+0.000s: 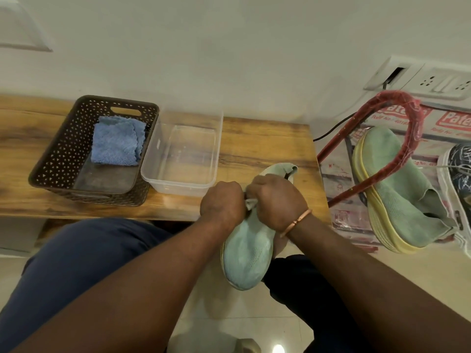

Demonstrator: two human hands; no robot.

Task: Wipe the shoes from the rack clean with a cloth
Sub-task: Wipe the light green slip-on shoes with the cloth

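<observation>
I hold a pale green knit shoe (246,256) above my lap, its toe pointing toward me and its heel over the edge of the wooden bench (265,138). My left hand (221,202) is curled in a fist against the shoe's left side and grips it. My right hand (277,200), with a copper bangle at the wrist, is curled over the shoe's middle. A small pale cloth (250,204) peeks out between the two hands, under my right fingers. The matching green shoe (397,189) with a yellow sole lies on the red rack (362,189) at the right.
On the bench stand a brown perforated basket (58,159) holding a folded blue cloth (116,141) and a clear plastic tub (183,184). A dark patterned shoe (458,169) sits at the far right of the rack. Wall sockets (433,80) and a black cable are behind it.
</observation>
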